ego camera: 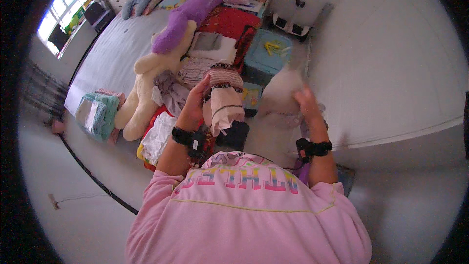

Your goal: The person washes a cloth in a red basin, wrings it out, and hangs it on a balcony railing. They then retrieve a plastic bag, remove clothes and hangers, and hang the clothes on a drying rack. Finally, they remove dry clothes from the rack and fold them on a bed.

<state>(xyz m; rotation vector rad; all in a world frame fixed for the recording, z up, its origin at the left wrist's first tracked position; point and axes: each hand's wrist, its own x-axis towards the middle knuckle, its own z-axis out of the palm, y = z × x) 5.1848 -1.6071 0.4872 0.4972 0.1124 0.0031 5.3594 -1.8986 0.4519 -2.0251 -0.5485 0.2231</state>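
My left hand (199, 95) grips a folded pink garment (226, 99) with striped knit and dark lace trim, holding it up in front of me. On the other side, my right hand (308, 103) is blurred by motion. Its fingers are at the edge of a pale, see-through-looking item (282, 93), perhaps a bag or thin cloth; whether they grip it is unclear. Behind the pink garment, a striped folded cloth (196, 68) and a white folded cloth (225, 49) with a grey piece (207, 41) on top lie on the bed.
A large cream plush toy (146, 80) and a purple plush (190, 14) stretch along the bed (106, 51). Crumpled white cloth (157, 135) and grey cloth (172, 91) lie near my left arm. A lidded blue storage box (256, 49) bears yellow items (274, 47). White wall (388, 62) bounds the right.
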